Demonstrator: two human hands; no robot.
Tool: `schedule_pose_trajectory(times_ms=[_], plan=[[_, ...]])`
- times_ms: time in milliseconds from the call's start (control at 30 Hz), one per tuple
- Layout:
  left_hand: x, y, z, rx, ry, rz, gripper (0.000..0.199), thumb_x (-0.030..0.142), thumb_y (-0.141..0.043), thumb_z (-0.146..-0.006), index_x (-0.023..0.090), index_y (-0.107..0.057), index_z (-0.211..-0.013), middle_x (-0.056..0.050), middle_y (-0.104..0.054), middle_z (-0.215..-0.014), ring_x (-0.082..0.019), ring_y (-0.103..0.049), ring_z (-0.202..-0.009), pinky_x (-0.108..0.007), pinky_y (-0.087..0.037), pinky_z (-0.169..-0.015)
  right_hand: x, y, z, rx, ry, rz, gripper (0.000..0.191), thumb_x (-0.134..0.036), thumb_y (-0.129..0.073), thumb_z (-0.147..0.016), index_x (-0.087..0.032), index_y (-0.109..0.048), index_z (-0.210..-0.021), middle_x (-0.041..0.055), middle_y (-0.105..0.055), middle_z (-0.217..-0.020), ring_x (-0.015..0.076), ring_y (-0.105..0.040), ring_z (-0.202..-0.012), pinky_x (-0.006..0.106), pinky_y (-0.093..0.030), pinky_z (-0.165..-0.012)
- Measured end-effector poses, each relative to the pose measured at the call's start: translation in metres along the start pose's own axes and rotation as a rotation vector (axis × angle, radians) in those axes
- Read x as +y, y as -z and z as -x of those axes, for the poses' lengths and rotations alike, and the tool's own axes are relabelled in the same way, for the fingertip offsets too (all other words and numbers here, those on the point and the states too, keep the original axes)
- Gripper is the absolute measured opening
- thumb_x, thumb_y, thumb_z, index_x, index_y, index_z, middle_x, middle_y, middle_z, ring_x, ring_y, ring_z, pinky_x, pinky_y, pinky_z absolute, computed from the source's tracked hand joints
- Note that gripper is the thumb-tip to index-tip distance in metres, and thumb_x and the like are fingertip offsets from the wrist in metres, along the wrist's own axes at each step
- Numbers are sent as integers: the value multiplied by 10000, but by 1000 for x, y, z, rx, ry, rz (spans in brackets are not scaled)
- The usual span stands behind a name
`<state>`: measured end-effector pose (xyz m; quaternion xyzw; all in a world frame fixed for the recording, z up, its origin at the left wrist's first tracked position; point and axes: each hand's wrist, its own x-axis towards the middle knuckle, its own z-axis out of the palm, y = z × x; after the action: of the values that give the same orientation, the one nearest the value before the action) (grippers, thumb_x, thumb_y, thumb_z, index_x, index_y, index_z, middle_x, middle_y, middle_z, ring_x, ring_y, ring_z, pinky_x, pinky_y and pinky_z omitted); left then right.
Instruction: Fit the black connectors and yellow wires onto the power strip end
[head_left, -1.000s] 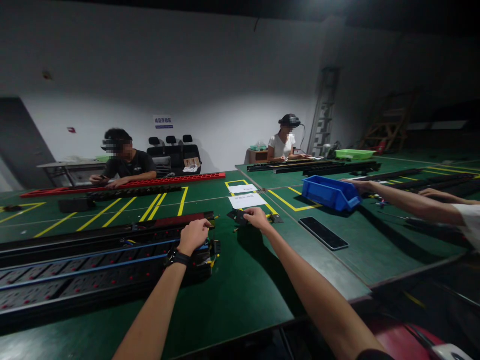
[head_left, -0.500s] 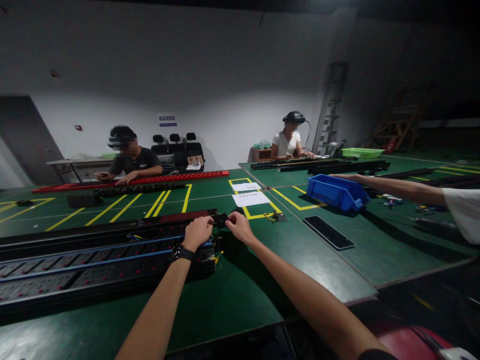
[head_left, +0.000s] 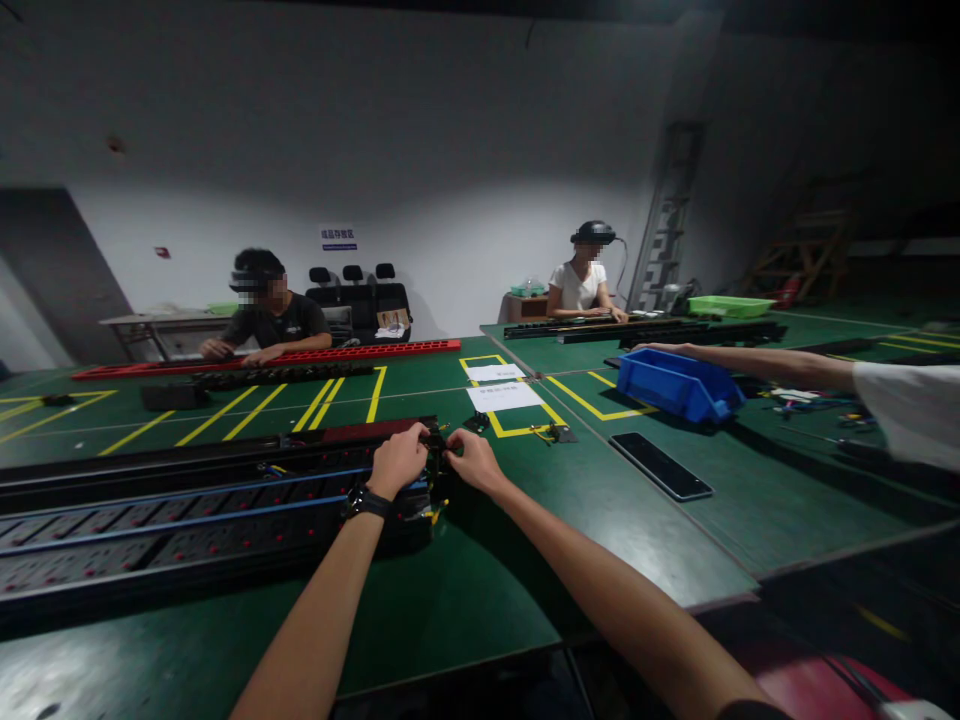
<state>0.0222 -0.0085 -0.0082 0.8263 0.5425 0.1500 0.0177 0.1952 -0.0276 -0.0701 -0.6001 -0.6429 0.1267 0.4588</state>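
Note:
Several long black power strips [head_left: 262, 515] with rows of sockets and small red dots lie side by side on the left. At the right-hand end of the far strip, a small black end piece [head_left: 437, 447] sits between my two hands. My left hand [head_left: 400, 460], with a watch on its wrist, is closed with its fingertips on the piece. From the other side my right hand [head_left: 474, 460] pinches its right edge. My fingers hide much of it. Yellow-green wires [head_left: 438, 512] stick out at the near strip's end.
White paper sheets [head_left: 504, 396], a small black part [head_left: 476, 421] and a wired piece [head_left: 553, 433] lie beyond my hands. To the right are a phone [head_left: 660, 465] and a blue bin [head_left: 675, 385], with another person's arm [head_left: 772, 362] behind it. Two people sit across the table.
The black piece has turned from lying flat to a more upright, edge-on position against the strip's end. My right hand has shifted slightly left and down. The co-worker's right-side arm has moved a little.

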Motion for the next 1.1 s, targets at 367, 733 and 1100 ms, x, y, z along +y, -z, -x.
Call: schedule_pose_trajectory(times_ms=[367, 733, 1100], plan=[[-2, -1, -1, 1, 18, 6, 285, 252, -491, -879, 291, -712, -1055, -57, -766, -1040, -261, -713, -987, -346, -535, -850, -1, -2, 4, -167, 85, 40, 531, -22, -583, -718, -244, -705, -1184, 42, -773, -1019, 228, -708, -893, 293, -519, -788], [-2, -2, 0, 10, 32, 16, 321, 243, -479, -873, 273, -710, -1094, -79, -768, -1034, -263, -716, -983, -335, -541, -835, 0, -3, 5, -273, 241, -133, 750, 36, -457, -670, -227, -622, -1353, 49, -719, -1255, 235, -672, -1135, 329, -518, -971], [-1, 1, 0, 10, 62, 62, 296, 202, -497, -861, 271, -674, -1088, -56, -763, -1075, -248, -707, -1007, -315, -520, -836, -4, -4, 10, -232, 209, -38, 700, 44, -472, -678, -196, -642, -1314, 74, -758, -1105, 235, -688, -996, 297, -512, -875]])
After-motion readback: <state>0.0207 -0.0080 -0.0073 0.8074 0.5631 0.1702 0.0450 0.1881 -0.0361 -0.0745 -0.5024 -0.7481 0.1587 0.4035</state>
